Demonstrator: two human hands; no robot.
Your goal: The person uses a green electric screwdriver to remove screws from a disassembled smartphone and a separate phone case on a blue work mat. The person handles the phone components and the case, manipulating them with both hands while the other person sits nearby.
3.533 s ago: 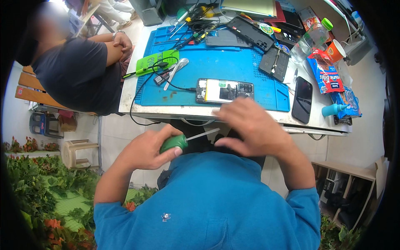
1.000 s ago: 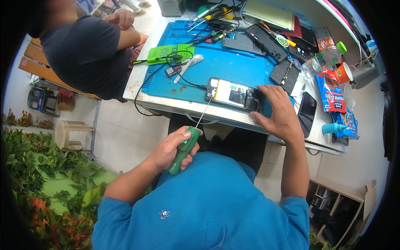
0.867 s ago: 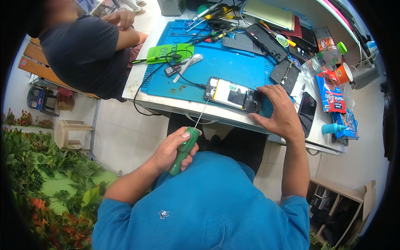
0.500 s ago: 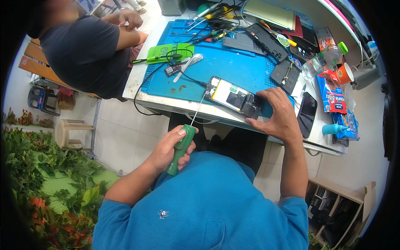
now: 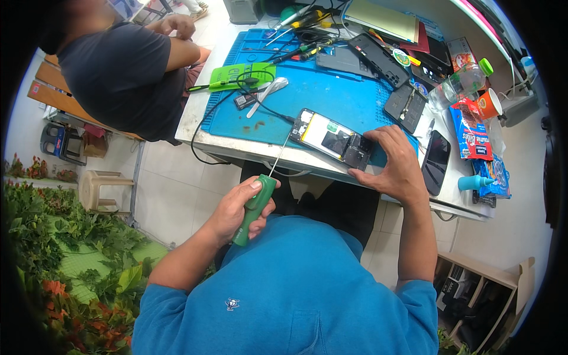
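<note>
An opened smartphone (image 5: 324, 135) lies on the near edge of the blue mat, its battery and inner parts bare and a black cable plugged into its left end. My right hand (image 5: 397, 163) grips the phone's right end, thumb at the near corner and fingers at the far one. In my closed left hand (image 5: 239, 210) is a green-handled tool (image 5: 254, 207) with a long thin metal shaft. Its shaft slants up to the phone's near left corner. Whether the tip touches the phone I cannot tell.
On the blue mat (image 5: 319, 100) lie a green pouch (image 5: 236, 76), a clear-handled spatula (image 5: 269, 94) and phone housings (image 5: 378, 59). Right of them are a black phone (image 5: 436, 158), a bottle (image 5: 455, 89), snack packets (image 5: 470, 133) and a teal dropper bottle (image 5: 473, 183). A person (image 5: 118, 77) sits at left.
My left hand and the tool's handle have shifted slightly up and to the left. My right hand and the opened smartphone look unchanged.
</note>
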